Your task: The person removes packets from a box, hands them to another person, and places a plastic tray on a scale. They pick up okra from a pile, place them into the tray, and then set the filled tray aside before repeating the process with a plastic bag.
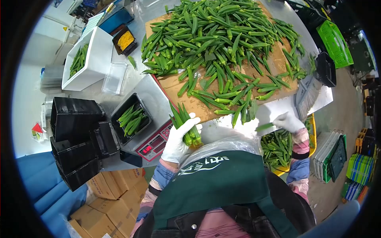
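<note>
My left hand (177, 139), in a white glove, is closed around a small bunch of okra (183, 119), tips pointing up, beside the scale. On the right, my gloved right hand (289, 122) grips a single okra pod (264, 127), slightly smeared by motion. Below that hand is a yellow basket (313, 137) holding many okra pods (278, 147). The electronic scale (158, 101) has a lit red display and carries a black tray (148, 119) with some okra (132, 119) in it. A big okra heap (214, 35) lies on cardboard (206, 113) ahead.
Stacked black trays (77, 119) stand left of the scale. A white bin (93, 59) with okra, a clear lid (115, 78) and a small box of yellow bands (125, 40) sit at the back left. A brush (308, 97) lies at the table's right edge.
</note>
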`<state>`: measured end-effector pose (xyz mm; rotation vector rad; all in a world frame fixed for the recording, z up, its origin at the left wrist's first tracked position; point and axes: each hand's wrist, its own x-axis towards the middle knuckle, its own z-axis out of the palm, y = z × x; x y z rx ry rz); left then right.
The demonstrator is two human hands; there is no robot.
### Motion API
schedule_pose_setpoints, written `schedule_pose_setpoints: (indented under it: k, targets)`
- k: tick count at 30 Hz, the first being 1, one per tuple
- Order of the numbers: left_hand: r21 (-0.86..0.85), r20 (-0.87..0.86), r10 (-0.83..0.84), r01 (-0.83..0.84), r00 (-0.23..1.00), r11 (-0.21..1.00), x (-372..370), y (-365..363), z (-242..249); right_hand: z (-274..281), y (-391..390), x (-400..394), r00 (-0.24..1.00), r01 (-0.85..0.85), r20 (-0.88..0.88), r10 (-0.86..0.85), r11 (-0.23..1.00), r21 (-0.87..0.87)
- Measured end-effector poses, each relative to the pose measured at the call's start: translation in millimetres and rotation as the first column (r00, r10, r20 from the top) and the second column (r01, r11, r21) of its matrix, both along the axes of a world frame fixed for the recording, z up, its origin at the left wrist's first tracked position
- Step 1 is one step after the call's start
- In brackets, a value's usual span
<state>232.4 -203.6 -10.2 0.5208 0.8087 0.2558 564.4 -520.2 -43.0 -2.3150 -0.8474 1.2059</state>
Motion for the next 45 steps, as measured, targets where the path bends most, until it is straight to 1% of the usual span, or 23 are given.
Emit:
schedule_pose_setpoints:
  k: [1, 3, 5, 7, 9, 11, 14, 17, 18, 21, 26, 29, 31, 32, 35, 36, 37, 39, 41, 42, 43, 44, 45]
  targets:
    - [-0.006, -0.012, 0.011, -0.011, 1.000, 1.000, 2, -1, 1, 7, -9, 1, 0.963, -0.026, 0.262, 0.058, 0.992, -0.124]
    - [-0.014, -0.034, 0.023, -0.024, 0.999, 1.000, 10, -4, 6, 10, -6, 1, 0.768, 0.025, 0.637, 0.072, 0.989, -0.143]
    - [-0.015, -0.038, -0.011, 0.011, 0.999, 1.000, 17, -7, 11, 2, 32, 2, 0.877, 0.099, 0.455, -0.155, 0.985, 0.145]
    - [-0.007, -0.049, -0.040, 0.039, 0.998, 0.999, 22, -10, 15, -25, 79, -6, 0.875, 0.027, 0.440, -0.204, 0.927, 0.375]
    - [0.010, -0.064, -0.066, 0.067, 0.996, 0.998, 26, -12, 19, -69, 124, -11, 0.829, -0.102, 0.523, -0.199, 0.865, 0.491]
    - [0.015, -0.069, -0.065, 0.066, 0.996, 0.998, 27, -12, 23, -98, 160, -20, 0.669, -0.126, 0.709, -0.221, 0.907, 0.402]
    - [0.020, -0.064, -0.038, 0.039, 0.997, 0.999, 25, -11, 23, -97, 172, -16, 0.616, -0.138, 0.768, -0.177, 0.935, 0.326]
    - [0.000, -0.060, -0.005, 0.005, 0.998, 1.000, 21, -9, 20, -93, 158, -15, 0.846, 0.098, 0.423, -0.326, 0.873, 0.478]
    - [-0.011, -0.064, 0.001, -0.001, 0.998, 1.000, 21, -9, 16, -94, 150, -12, 0.915, 0.256, 0.164, -0.367, 0.846, 0.468]
    - [-0.041, -0.080, -0.017, 0.013, 0.997, 0.999, 24, -11, 9, -54, 135, -21, 0.813, 0.569, -0.366, -0.452, 0.752, 0.334]
    - [-0.022, -0.077, -0.108, 0.107, 0.991, 0.994, 30, -11, 6, -37, 122, -41, 0.845, 0.504, -0.424, -0.326, 0.750, 0.428]
    - [0.046, -0.084, -0.126, 0.130, 0.988, 0.990, 34, -10, 11, -12, 130, -62, 0.944, 0.288, -0.267, -0.191, 0.872, 0.395]
    - [0.126, -0.102, -0.123, 0.135, 0.987, 0.983, 39, -11, 18, -2, 141, -77, 0.983, 0.078, -0.185, -0.015, 0.937, 0.339]
    - [0.165, -0.109, -0.122, 0.139, 0.987, 0.976, 41, -11, 20, 1, 147, -86, 0.964, 0.042, -0.259, 0.053, 0.937, 0.347]
    - [0.053, -0.089, -0.441, 0.447, 0.893, 0.893, 30, 2, 22, 8, 176, -107, 0.923, -0.033, -0.339, 0.179, 0.918, 0.396]
    - [-0.015, -0.068, -0.386, 0.386, 0.920, 0.922, 32, -8, 24, 2, 185, -111, 0.952, -0.091, -0.219, 0.216, 0.877, 0.471]
    - [-0.078, -0.007, -0.359, 0.357, 0.933, 0.931, 33, -11, 24, 1, 194, -117, 0.874, 0.096, -0.466, 0.139, 0.890, 0.446]
    - [-0.113, -0.018, -0.260, 0.256, 0.965, 0.960, 29, -10, 11, -3, 211, -108, 0.758, 0.189, -0.638, 0.139, 0.888, 0.418]
    - [-0.100, -0.009, -0.222, 0.220, 0.975, 0.970, 23, -4, 6, -55, 230, -94, 0.852, 0.302, -0.515, -0.090, 0.889, 0.344]
    - [-0.094, -0.005, -0.204, 0.203, 0.979, 0.975, 21, -1, 5, -61, 240, -87, 0.963, 0.070, 0.227, -0.147, 0.946, 0.316]
    - [-0.102, 0.024, -0.190, 0.192, 0.981, 0.976, 18, 1, 5, -77, 247, -82, 0.855, 0.035, 0.490, -0.170, 0.962, 0.271]
    - [-0.110, 0.053, -0.175, 0.180, 0.983, 0.977, 16, 2, 5, -92, 252, -74, 0.704, -0.022, 0.703, -0.097, 0.987, 0.158]
    - [-0.116, 0.083, -0.160, 0.169, 0.984, 0.979, 15, 3, 4, -96, 256, -68, 0.691, -0.041, 0.722, -0.044, 0.994, 0.099]
